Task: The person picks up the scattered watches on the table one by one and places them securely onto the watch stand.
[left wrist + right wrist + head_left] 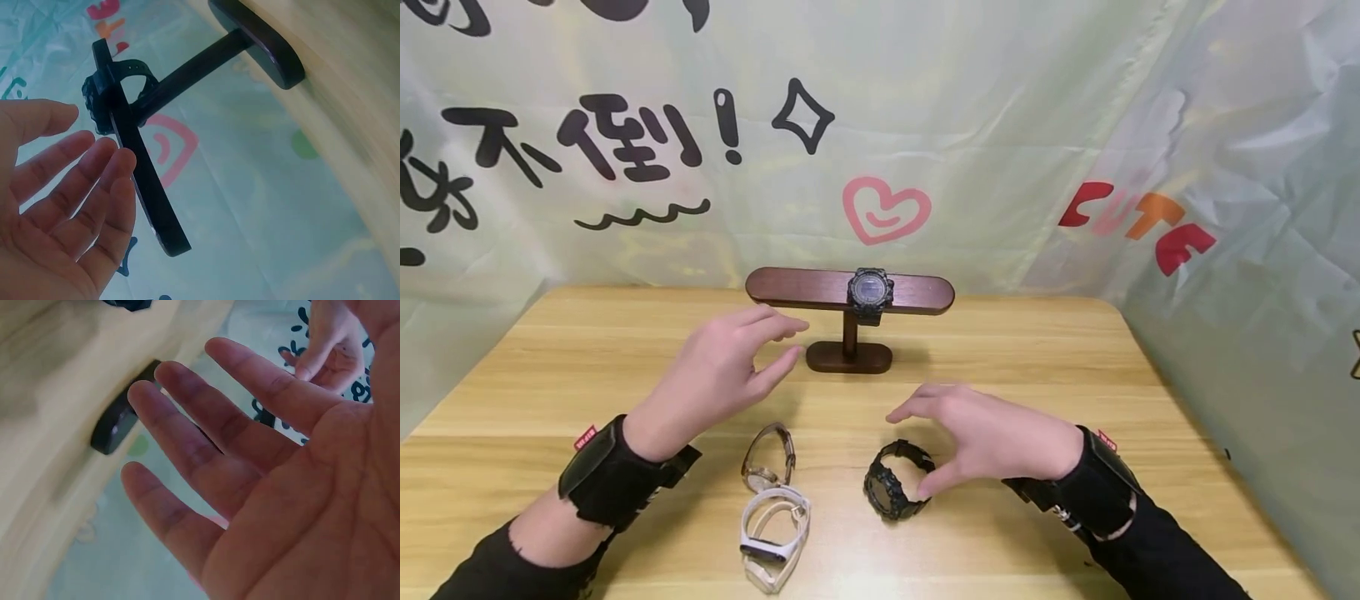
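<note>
A dark wooden T-shaped watch stand (797,287) stands at the back of the table, with a black digital watch (870,290) strapped round its bar right of the middle. My left hand (722,375) hovers left of the stand, fingers and thumb apart and holding nothing; in the left wrist view its fingertips overlap the stand's bar (153,212). My right hand (992,429) is over a second black watch (886,492), whose strap is looped closed on the table. The right thumb overlaps this watch's edge; contact is unclear. In the right wrist view the fingers (181,444) are spread.
Left of the second black watch lie a brown-strapped wristwatch (762,479) and, nearer me, a white fitness band (805,510) beside a pale-strapped watch (763,577). The wooden table (1037,350) meets a printed cloth backdrop (985,125) at the back and right.
</note>
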Demonstrator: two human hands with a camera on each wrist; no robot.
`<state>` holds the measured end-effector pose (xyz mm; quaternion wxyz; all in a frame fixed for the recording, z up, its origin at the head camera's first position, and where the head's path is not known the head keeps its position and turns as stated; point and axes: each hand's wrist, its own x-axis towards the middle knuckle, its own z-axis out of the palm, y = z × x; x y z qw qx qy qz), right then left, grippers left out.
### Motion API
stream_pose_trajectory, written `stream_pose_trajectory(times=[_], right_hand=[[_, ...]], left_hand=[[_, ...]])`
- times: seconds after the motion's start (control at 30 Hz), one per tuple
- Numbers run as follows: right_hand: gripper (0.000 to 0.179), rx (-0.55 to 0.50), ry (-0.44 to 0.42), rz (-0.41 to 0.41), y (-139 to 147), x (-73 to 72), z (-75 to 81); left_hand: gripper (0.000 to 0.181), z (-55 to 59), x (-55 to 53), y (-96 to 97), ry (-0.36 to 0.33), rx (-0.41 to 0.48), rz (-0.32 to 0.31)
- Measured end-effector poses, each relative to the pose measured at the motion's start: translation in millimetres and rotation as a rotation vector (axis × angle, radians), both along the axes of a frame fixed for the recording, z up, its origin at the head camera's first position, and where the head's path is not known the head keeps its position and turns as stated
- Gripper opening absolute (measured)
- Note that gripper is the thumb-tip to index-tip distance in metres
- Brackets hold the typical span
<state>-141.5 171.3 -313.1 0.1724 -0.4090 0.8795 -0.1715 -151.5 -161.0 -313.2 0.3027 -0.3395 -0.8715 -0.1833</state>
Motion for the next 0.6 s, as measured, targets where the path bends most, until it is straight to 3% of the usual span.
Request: stream_pose_trajectory(times=[0.3,0.6], right_hand=[[0.078,0.021,-0.056,0.056,-5.8,5.3,-8.3],[0.079,0.068,-0.067,0.061,-14.0,6.5,-12.0]], left_hand=[[0.027,-2.4,5.5,7.2,-0.024,-0.021,-0.076],[0.029,-1.5,11.6,12.3,-0.125,-0.051,-0.154]])
